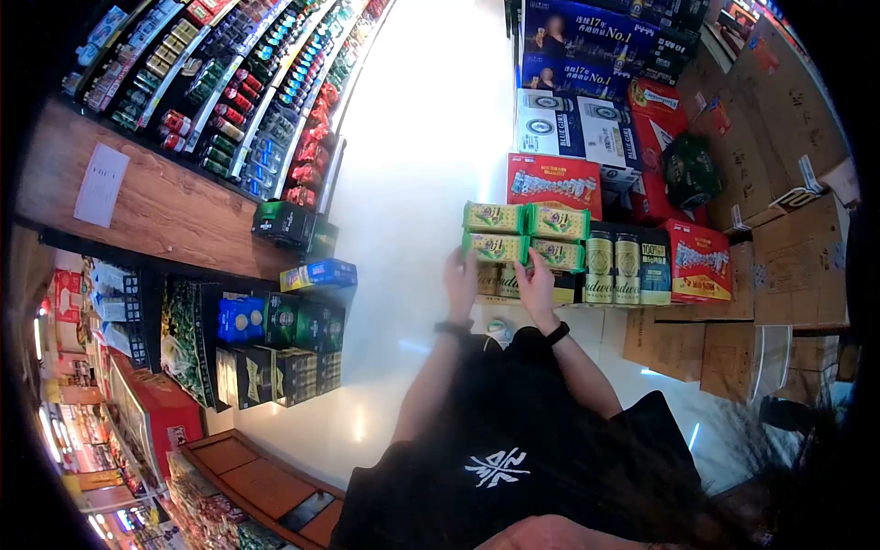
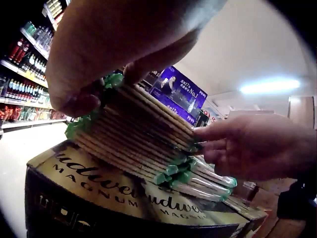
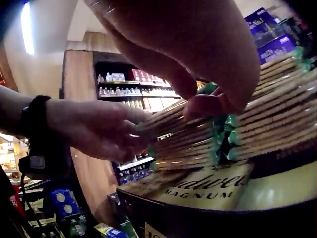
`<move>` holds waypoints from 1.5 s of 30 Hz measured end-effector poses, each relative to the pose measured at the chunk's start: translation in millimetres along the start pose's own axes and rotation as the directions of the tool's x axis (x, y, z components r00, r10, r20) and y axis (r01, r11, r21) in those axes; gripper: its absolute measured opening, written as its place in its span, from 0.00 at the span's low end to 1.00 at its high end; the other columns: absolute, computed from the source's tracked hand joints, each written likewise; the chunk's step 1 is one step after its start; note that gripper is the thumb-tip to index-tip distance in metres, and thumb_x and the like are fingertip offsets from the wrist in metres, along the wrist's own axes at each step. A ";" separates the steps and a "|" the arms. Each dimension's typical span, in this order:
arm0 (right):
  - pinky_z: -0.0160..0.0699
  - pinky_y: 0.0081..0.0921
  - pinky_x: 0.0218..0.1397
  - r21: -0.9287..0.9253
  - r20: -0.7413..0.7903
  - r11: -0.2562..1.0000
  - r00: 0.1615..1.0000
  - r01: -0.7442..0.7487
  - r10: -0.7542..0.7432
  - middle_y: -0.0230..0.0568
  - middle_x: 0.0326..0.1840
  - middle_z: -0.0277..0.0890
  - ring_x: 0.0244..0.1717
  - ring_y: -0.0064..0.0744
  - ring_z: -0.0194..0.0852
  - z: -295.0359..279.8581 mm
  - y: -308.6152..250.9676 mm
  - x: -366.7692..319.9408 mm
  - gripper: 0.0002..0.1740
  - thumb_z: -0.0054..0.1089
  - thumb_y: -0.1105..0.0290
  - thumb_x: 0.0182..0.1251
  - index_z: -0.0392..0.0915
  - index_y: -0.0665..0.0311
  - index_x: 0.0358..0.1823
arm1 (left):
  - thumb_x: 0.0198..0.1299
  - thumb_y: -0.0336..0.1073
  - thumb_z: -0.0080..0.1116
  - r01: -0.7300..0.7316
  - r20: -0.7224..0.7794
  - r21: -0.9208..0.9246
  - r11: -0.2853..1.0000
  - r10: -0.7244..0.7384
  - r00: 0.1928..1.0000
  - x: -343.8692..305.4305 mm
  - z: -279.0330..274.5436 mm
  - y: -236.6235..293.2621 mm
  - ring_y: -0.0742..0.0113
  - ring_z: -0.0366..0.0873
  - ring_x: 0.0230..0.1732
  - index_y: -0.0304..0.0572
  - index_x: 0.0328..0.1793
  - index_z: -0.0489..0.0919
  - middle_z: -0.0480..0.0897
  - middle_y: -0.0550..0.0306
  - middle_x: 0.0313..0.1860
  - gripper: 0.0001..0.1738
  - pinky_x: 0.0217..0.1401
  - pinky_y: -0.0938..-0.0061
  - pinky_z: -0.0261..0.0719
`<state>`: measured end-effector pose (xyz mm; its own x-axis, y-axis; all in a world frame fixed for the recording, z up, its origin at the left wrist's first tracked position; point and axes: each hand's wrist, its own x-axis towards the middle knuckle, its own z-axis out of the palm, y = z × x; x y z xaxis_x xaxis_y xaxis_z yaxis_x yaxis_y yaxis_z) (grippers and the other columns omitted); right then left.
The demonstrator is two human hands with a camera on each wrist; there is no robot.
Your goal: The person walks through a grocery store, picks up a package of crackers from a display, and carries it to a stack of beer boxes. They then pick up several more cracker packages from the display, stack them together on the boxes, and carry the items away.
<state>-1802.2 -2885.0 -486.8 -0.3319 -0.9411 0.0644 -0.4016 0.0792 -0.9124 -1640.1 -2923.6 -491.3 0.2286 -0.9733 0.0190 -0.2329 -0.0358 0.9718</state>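
Flat green-and-yellow packs lie in several stacks on cartons marked Magnum (image 2: 94, 181) (image 3: 198, 191). My left hand (image 1: 461, 282) (image 2: 119, 44) (image 3: 94, 129) grips the left end of the front-left stack (image 1: 496, 247) (image 2: 129, 134) (image 3: 183, 144). At its right end, my right hand (image 1: 537, 286) (image 2: 257, 145) (image 3: 198, 49) pinches the upper packs between thumb and fingers. Beside and behind this stack sit the front-right packs (image 1: 557, 255), back-right packs (image 1: 558, 221) and back-left packs (image 1: 493, 217). The hands hide parts of the pack ends.
Behind the stacks stands a red carton (image 1: 554, 179); another red carton (image 1: 700, 261) is to the right, with brown boxes (image 1: 797, 261) beyond. Bottle shelves (image 1: 234, 101) and a wooden counter (image 1: 160, 197) line the left side. Pale floor (image 1: 412, 137) runs between.
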 end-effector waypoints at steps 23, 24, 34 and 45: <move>0.75 0.23 0.37 -0.008 -0.043 0.990 0.989 0.144 -0.144 0.49 0.57 0.65 0.32 0.27 0.68 -1.5 -26.7 -29.1 0.35 0.61 0.75 0.63 0.58 0.74 0.69 | 0.64 0.45 0.63 -0.022 -0.154 0.101 0.995 0.038 0.987 -4.3 -7.9 10.1 0.61 0.79 0.42 0.29 0.61 0.73 0.77 0.42 0.51 0.28 0.44 0.70 0.80; 0.74 0.23 0.37 0.013 -0.063 0.985 0.983 0.174 -0.172 0.48 0.55 0.65 0.33 0.27 0.68 -1.1 -30.5 -34.4 0.30 0.59 0.76 0.62 0.61 0.73 0.65 | 0.63 0.45 0.63 -0.023 -0.189 0.077 0.997 0.037 0.981 -14.5 -16.5 14.3 0.61 0.79 0.42 0.29 0.62 0.73 0.77 0.43 0.51 0.29 0.43 0.69 0.80; 0.68 0.25 0.35 0.261 0.322 0.820 0.755 0.508 -0.571 0.40 0.34 0.69 0.33 0.33 0.66 57.8 -72.7 -152.1 0.07 0.53 0.84 0.58 0.67 0.65 0.33 | 0.63 0.43 0.64 0.175 -0.260 0.063 0.982 -0.154 0.953 -216.2 -168.9 -40.0 0.62 0.80 0.45 0.40 0.59 0.76 0.79 0.48 0.53 0.23 0.44 0.68 0.81; 0.73 0.22 0.36 0.497 0.827 0.817 0.125 0.292 -0.548 0.37 0.37 0.73 0.31 0.25 0.72 125.8 -82.8 -363.8 0.05 0.56 0.80 0.64 0.75 0.67 0.41 | 0.68 0.38 0.57 0.319 -0.714 -0.217 0.922 -0.373 0.592 -459.7 -281.7 -44.9 0.66 0.80 0.48 0.37 0.60 0.75 0.83 0.51 0.49 0.18 0.52 0.70 0.80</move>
<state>-1540.8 -2590.5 -485.5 0.8848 -0.4325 0.1737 -0.0005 -0.3736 -0.9276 -1468.5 -2410.7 -477.6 0.8974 -0.4011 -0.1838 0.0637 -0.2944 0.9536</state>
